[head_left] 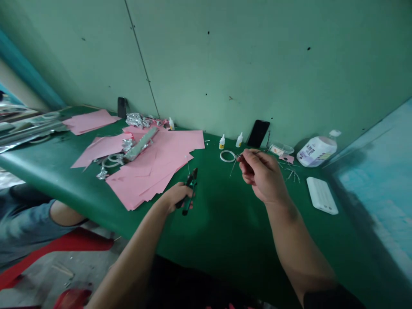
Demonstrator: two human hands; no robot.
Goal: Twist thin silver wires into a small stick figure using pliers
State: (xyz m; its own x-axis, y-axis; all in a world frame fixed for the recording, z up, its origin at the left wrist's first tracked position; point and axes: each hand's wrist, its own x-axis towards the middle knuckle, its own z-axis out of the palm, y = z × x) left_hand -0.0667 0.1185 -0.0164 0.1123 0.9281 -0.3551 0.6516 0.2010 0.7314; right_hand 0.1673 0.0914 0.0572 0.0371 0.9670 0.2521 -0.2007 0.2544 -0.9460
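Note:
My left hand [176, 195] is wrapped round the handles of a pair of pliers [191, 184], jaws pointing up and away from me. My right hand [260, 171] is closed in a pinch on a thin piece of wire [233, 167], one end of which hangs down to the left of the fingers. Just beyond that wire, a white ring [228, 156] lies on the green table; whether it touches the wire I cannot tell. Close to the pliers' jaws are the edges of the pink paper sheets [174, 146].
Two small glue bottles [222, 141] and a black phone [258, 133] stand near the wall. On the right are a plastic jug [317, 150], a white power bank [322, 195] and wire pieces [292, 175]. Foil scraps [137, 120] lie left. A person's leg [64, 213] is beside the table.

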